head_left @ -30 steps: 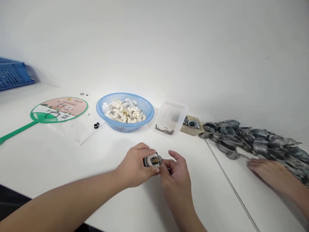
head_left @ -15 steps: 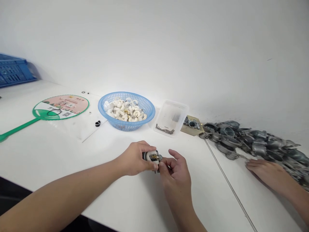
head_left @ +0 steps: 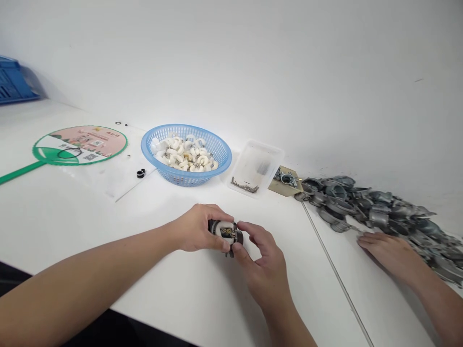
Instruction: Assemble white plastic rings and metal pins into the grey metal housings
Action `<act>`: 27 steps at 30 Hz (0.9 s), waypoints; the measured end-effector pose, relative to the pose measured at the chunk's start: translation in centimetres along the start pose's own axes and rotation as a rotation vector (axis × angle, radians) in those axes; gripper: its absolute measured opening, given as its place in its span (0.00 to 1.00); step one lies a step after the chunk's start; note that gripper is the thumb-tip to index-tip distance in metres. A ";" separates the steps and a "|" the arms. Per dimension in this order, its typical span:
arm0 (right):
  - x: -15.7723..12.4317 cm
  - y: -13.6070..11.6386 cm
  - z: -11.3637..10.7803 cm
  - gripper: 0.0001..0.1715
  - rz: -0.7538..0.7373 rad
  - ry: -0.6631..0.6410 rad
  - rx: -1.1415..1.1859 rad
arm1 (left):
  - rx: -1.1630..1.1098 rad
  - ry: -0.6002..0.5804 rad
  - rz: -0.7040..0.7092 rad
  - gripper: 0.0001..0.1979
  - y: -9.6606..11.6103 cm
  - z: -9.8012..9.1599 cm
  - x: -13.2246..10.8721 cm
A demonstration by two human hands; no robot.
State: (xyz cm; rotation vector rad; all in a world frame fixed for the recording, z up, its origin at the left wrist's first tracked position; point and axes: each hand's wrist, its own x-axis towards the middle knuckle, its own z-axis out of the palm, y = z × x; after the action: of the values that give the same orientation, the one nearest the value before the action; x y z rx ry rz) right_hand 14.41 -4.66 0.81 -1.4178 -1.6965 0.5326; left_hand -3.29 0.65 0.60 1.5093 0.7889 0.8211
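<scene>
A small round assembly (head_left: 227, 231) with a dark metal housing, a white plastic ring and brass-coloured bits inside is held just above the white table. My left hand (head_left: 202, 229) grips its left side, thumb in front and fingers behind. On the other side, the thumb and index finger of my right hand (head_left: 262, 253) pinch its right rim. Its underside and the parts beneath my fingertips are hidden.
Behind my hands stand a blue basket (head_left: 186, 179) of white rings and a clear tray (head_left: 237, 168) with small pins. Metal housings (head_left: 376, 212) are heaped at right, beside another person's hand (head_left: 392, 253). A green-handled fan (head_left: 81, 144) lies left.
The assembly has turned so its open inside faces me more. My right fingers have spread from a tight pinch to grasp its right rim. The whole view has shifted slightly.
</scene>
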 end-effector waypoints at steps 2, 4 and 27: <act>0.2 0.4 -0.3 0.16 -0.040 -0.083 0.081 | -0.001 -0.011 0.008 0.23 0.0 0.0 0.0; 0.4 0.9 -0.6 0.16 -0.054 -0.165 0.165 | -0.002 -0.011 -0.002 0.23 0.0 0.1 -0.1; 0.7 2.2 -0.2 0.15 -0.117 -0.164 0.291 | -0.004 -0.001 -0.093 0.23 0.5 0.2 -0.2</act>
State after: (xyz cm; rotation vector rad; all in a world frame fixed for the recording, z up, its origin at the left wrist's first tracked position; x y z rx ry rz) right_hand 15.91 -3.46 -0.54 -1.0852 -1.7349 0.8123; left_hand -3.19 0.37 1.07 1.4586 0.8497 0.7517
